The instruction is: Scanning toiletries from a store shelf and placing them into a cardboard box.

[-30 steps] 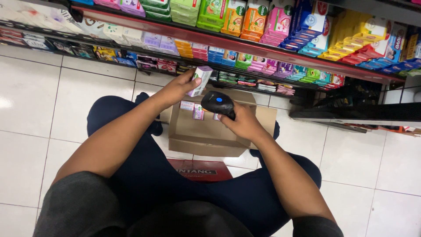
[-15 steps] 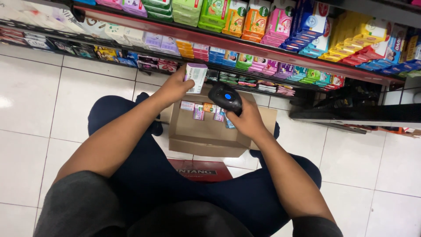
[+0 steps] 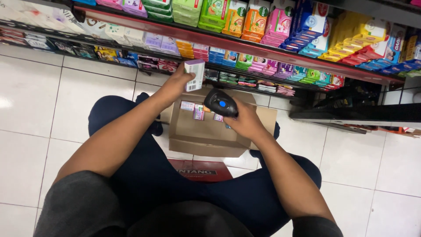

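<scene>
Small white box [image 3: 194,74]: upright in the closed left hand [image 3: 177,83]. Black scanner [image 3: 220,103]: gripped in the right hand [image 3: 245,123], just right of and below it, above the open carton [image 3: 206,140].

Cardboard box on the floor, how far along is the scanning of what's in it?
The cardboard box looks mostly emptied, with much of its bare floor showing. In hand: the left hand holds a small white box up, and the right hand grips a black handheld scanner beside it. Left: a few small packs along the box's far wall.
</scene>
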